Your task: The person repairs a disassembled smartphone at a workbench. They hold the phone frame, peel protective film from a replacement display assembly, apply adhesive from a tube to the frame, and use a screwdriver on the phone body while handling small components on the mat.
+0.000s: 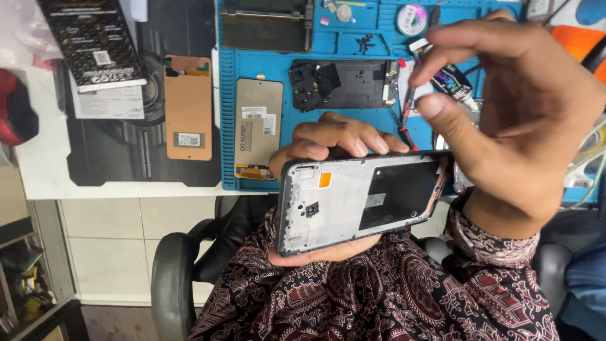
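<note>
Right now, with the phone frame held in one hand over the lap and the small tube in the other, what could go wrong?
1. The left hand alone holds the phone frame over the lap, beyond the table edge; a slip could drop it.
2. The right hand pinches the tube just above the frame, so a drip could land on the wrong spot.
3. Loose parts lie on the blue mat close by; an elbow might knock them.

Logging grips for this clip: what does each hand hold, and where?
Left hand cradles the grey, stripped phone frame from underneath. Right hand pinches a small black glue tube near its nozzle.
</note>
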Demonstrator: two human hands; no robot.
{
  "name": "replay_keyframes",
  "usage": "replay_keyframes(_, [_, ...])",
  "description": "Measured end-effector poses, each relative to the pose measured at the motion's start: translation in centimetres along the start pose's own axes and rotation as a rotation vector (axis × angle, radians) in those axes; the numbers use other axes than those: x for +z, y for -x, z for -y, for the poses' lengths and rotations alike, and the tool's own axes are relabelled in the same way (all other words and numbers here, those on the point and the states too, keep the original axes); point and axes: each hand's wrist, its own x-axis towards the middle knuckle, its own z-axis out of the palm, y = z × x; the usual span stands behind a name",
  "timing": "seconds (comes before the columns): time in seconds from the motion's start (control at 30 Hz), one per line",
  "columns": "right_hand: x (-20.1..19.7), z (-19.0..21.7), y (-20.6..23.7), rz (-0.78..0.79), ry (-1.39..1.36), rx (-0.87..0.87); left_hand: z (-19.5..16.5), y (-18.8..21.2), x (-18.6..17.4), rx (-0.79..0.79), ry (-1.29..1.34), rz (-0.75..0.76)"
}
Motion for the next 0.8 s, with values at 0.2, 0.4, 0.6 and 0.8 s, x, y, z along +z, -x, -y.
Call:
replay_keyframes(0.2, [-1.2, -1.4, 0.2, 0.208, 0.143, -0.252, 0.9, 2.7, -2.3, -0.018, -0.036, 0.027])
replay_keyframes(0.4, [-4.2, -5.5, 2.8, -0.094, 0.044, -0.142, -1.4, 1.4, -4.4, -0.265, 0.068, 0.147])
replay_keyframes(0.6, [-5.2, -10.3, 6.2, -0.308, -0.034, -0.257, -2.5, 0.2, -6.9, -0.533, 0.150, 0.243])
replay_keyframes(0.8, [-4.0, -11.8, 9.5, -0.468, -0.034, -0.519, -2.1, 0.9, -7.3, -0.569, 0.172, 0.230])
